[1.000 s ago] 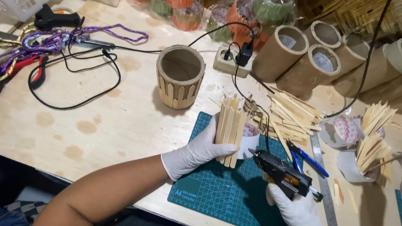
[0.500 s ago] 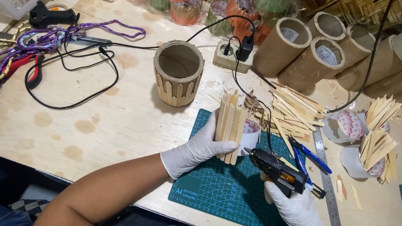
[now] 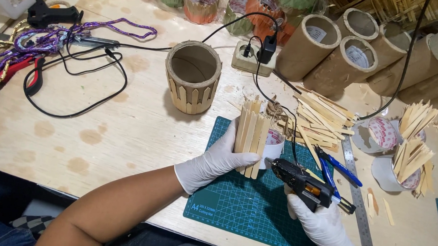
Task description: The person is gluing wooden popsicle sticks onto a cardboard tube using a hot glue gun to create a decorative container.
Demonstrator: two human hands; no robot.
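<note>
My left hand [image 3: 212, 162], in a white glove, grips a white cylinder clad in pointed wooden sticks [image 3: 252, 139], lying on its side on a green cutting mat [image 3: 239, 212]. My right hand [image 3: 323, 226], also gloved, holds a black glue gun [image 3: 300, 183] with its nozzle pointing at the lower end of the sticks. The gun's black cable runs up to a power strip [image 3: 251, 58]. A cardboard cup with sticks glued around its base [image 3: 193, 77] stands upright beyond the mat.
A loose pile of wooden sticks [image 3: 322, 115] lies right of the cylinder. Blue-handled pliers [image 3: 337, 167] and a metal ruler [image 3: 356, 193] lie beside the mat. Cardboard tubes [image 3: 330, 54] lie at the back right. Tape rolls holding sticks [image 3: 410, 146] sit right. Cords and black cables [image 3: 60, 47] cover the left.
The view has shifted slightly. My right hand has brought the glue gun a little closer to the stick-clad cylinder; my left hand keeps its hold on it.
</note>
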